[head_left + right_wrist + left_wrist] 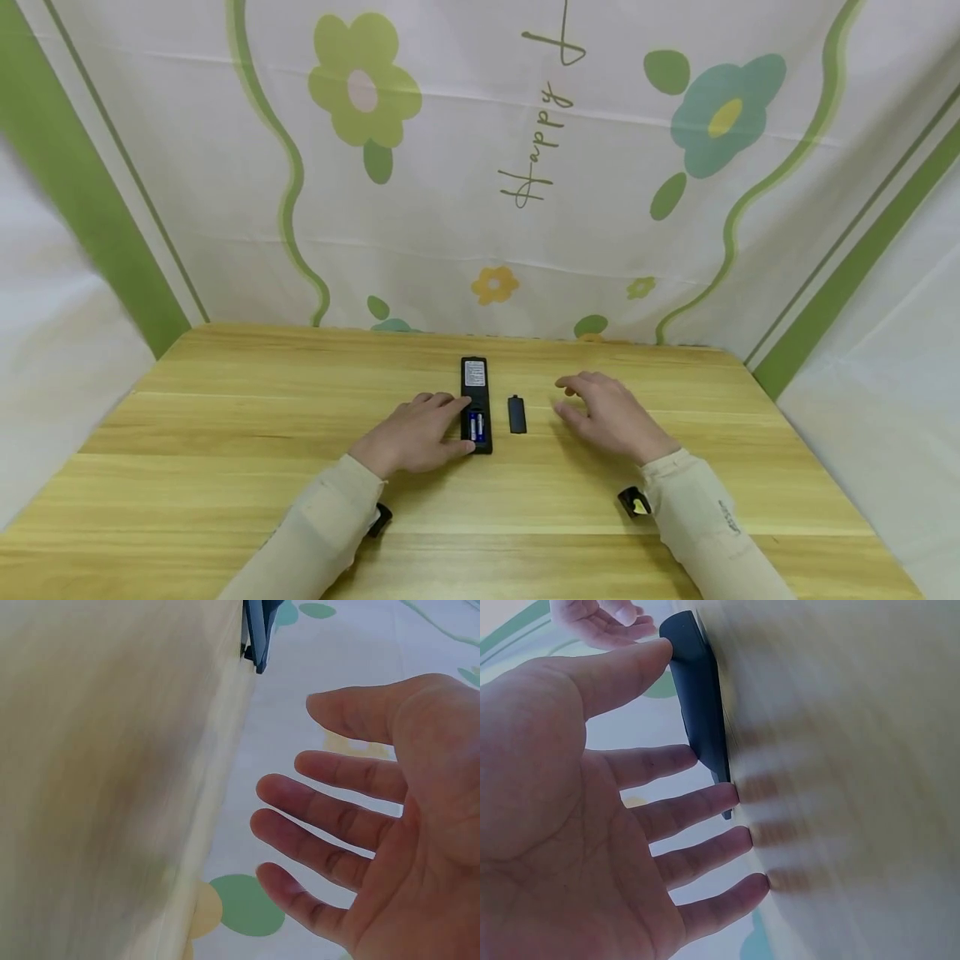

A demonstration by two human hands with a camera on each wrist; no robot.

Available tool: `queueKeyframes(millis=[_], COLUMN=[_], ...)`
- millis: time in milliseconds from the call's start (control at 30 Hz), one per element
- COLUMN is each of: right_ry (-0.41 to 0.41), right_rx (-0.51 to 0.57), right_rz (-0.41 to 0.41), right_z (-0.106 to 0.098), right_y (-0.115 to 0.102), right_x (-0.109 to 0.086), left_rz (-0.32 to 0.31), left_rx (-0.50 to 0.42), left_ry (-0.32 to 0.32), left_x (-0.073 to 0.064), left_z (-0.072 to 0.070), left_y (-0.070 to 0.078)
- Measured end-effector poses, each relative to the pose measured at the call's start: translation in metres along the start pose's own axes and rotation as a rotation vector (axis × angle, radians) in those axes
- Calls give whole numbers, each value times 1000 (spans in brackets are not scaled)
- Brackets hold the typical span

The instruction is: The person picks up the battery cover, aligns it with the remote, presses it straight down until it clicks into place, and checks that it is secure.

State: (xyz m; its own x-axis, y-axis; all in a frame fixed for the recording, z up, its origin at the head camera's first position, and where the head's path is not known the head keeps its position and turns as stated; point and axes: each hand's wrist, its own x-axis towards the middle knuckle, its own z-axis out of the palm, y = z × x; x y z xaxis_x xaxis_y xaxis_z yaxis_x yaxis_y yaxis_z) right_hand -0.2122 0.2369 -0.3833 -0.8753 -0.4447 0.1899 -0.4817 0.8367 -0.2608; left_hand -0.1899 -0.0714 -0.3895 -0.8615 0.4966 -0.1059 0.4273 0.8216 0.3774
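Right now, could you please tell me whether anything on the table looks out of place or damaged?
The battery cover lies off the remote, between it and the right hand, leaving blue batteries exposed; otherwise nothing looks spilled or damaged.

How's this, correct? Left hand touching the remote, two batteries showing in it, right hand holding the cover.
No: the right hand holds nothing; the head view shows the cover lying on the table. Left hand touching the remote, two batteries showing in it: correct.
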Motion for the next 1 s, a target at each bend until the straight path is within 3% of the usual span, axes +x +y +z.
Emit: queueKeyframes(millis=[533,1000], right_ry=[-217,-290], right_rx=[-1,50], right_rz=[13,21], right_z=[6,7], right_y=[-9,-21], right_x=[14,32], left_rz=[-3,-20], left_rx=[-19,-4], left_ry=[-4,-9], left_x=[0,2], left_z=[0,1], left_y=[2,0])
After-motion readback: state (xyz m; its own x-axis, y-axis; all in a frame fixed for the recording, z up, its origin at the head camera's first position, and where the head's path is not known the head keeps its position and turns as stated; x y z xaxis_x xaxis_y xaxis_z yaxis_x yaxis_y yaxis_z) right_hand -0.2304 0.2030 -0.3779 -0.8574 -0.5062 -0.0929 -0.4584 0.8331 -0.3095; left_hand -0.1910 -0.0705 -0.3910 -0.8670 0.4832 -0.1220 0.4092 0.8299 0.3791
